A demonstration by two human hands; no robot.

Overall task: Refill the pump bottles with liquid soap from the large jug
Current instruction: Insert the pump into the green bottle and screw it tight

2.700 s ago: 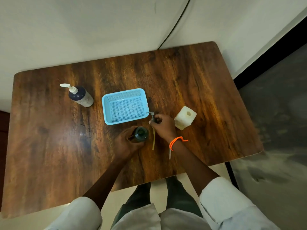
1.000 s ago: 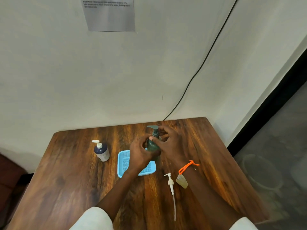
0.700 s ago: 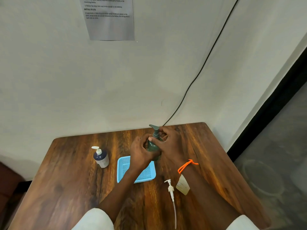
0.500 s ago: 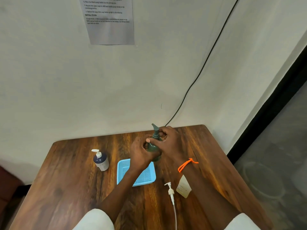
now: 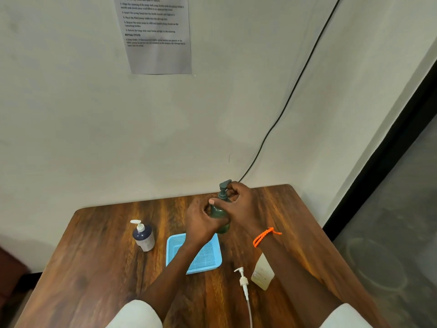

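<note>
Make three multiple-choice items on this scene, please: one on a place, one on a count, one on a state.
1. Where does the loose white pump lie?
A. in the blue basket
B. on the table, beside the pale jug
C. on the dark blue bottle

2. How many pump heads show?
A. one
B. two
C. three

3. How is the green bottle held?
A. by both hands
B. by the left hand only
C. by no hand

Answers:
1 B: it lies on the wood next to the jug.
2 C: green, loose white, and one on the dark blue bottle.
3 A: left hand grips the body, right hand the pump.
</note>
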